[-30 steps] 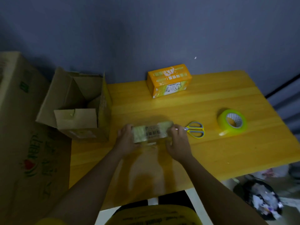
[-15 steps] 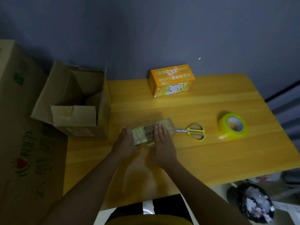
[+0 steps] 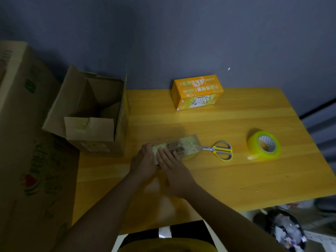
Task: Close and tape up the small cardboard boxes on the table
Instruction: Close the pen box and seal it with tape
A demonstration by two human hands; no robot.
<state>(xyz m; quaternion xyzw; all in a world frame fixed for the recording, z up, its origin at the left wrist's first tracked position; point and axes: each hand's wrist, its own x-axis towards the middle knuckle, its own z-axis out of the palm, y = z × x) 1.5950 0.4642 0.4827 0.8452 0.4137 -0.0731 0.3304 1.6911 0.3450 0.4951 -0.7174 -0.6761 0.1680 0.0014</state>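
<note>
Box position: the small box [image 3: 179, 149] lies on the table [image 3: 236, 179] near the front middle, between the open carton [image 3: 94, 113] on the left and the scissors [image 3: 221, 150] just beside its right end.
Long axis: runs left to right across the table, tipping slightly up toward the right.
Left hand: the left hand [image 3: 144, 163] holds the box's left end; I cannot tell how far its fingers wrap round.
Right hand: the right hand [image 3: 174, 170] lies flat on top with straight fingers, pressing the shiny tape down.
Nearer hand: both are on the box; the right hand is closer to the tape roll [image 3: 263, 145], well apart on the right.
Change: the right hand has slid from the box's right end toward the left end, smoothing as it goes.
Also there: an orange box [image 3: 197, 91] sits closed at the back.
</note>
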